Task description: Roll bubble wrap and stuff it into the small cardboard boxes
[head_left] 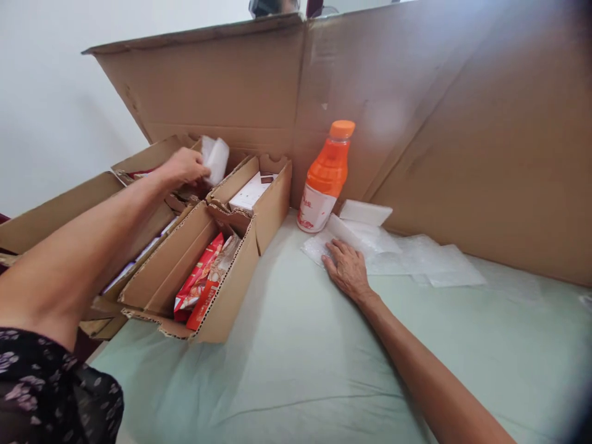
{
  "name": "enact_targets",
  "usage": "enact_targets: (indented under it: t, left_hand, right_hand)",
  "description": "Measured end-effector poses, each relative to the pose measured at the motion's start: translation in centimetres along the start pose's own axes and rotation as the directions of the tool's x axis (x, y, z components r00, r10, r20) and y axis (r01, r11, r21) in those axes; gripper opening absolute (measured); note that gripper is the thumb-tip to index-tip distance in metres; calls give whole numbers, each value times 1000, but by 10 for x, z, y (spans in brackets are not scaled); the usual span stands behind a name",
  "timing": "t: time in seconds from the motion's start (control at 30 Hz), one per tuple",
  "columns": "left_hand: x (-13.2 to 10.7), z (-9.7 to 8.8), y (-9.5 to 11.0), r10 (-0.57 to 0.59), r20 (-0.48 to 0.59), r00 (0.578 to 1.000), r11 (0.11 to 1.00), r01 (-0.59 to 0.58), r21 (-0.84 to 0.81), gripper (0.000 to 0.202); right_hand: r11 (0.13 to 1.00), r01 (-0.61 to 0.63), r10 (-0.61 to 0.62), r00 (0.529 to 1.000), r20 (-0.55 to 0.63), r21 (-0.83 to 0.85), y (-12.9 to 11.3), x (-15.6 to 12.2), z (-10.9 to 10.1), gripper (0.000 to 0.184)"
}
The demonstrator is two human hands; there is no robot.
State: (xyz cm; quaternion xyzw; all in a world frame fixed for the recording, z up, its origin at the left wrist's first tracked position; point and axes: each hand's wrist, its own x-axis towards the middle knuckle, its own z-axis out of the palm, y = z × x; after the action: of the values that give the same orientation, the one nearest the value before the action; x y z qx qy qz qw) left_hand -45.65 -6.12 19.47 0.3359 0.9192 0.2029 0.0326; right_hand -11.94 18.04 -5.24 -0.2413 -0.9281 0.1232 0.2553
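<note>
My left hand (185,166) is closed on a white, slightly blurred bubble-wrap bag (216,159), held over the rear cardboard boxes. My right hand (346,266) lies with its fingers spread on a heap of clear bubble-wrap bags (379,243). Just behind that hand stands an orange-capped bottle of orange drink (324,176), upright, with a white label. Red snack packets (203,280) sit inside the nearest open cardboard box (231,296). A white box (253,192) lies in the small carton (277,209) behind it.
Several open cartons (60,206) crowd the left side, partly hidden by my left arm. A tall cardboard panel (222,86) closes off the back, and another cardboard wall (499,172) runs along the right. Pale green cloth (296,357) covers the surface.
</note>
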Motion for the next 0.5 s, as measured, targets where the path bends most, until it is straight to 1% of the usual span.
enact_targets:
  t: [0.03,0.07,0.1,0.13,0.17,0.2,0.23,0.27,0.3,0.33,0.37,0.4,0.43,0.47,0.5]
  left_hand:
    - [-8,-11,4,11,-53,999,999,-13,-29,16]
    - [-18,-20,10,40,-95,995,997,-45,-55,15]
    - [-29,-25,18,88,-129,988,992,-98,-74,15]
    - [-43,-27,29,144,-152,978,984,-158,-82,14]
    - [-58,-24,41,207,-161,965,972,-222,-80,12]
    - [-73,-17,55,267,-155,951,956,-281,-78,12]
    - [-87,-7,68,313,-138,940,943,-325,-76,11]
    - [-100,3,81,370,-97,924,922,-378,-88,11]
    - [-111,14,91,463,-24,886,878,-463,-123,10]
    - [-118,21,98,533,43,845,839,-520,-160,9]
    - [-121,24,101,581,76,810,805,-559,-200,9]
    - [-120,23,99,602,66,796,786,-576,-225,12]
    - [-114,16,91,588,10,809,790,-571,-224,16]
    - [-105,5,79,543,-81,836,813,-547,-198,21]
    - [-92,-9,62,464,-187,866,855,-493,-160,24]
  right_hand:
    - [1000,-14,14,1000,-19,6,-1,0,-3,37]
    - [999,-29,30,998,-47,16,-5,1,-9,37]
    - [997,-45,50,995,-83,65,-12,2,-16,38]
    - [985,-50,70,990,-121,165,-23,4,-24,40]
    - [950,-35,86,985,-152,311,-39,6,-34,45]
    - [876,2,91,981,-169,482,-57,9,-45,52]
    - [765,48,81,982,-169,643,-78,13,-56,61]
    - [640,82,60,986,-156,764,-98,17,-66,68]
    - [542,96,35,990,-136,835,-116,22,-75,70]
    - [483,92,24,993,-118,871,-129,28,-82,68]
    - [460,79,35,994,-107,884,-136,35,-87,62]
    - [465,61,65,992,-104,883,-136,42,-91,55]
    - [491,41,111,988,-109,870,-128,50,-93,50]
    - [540,14,162,979,-121,841,-114,58,-94,50]
    - [612,-24,218,966,-139,790,-95,66,-94,54]
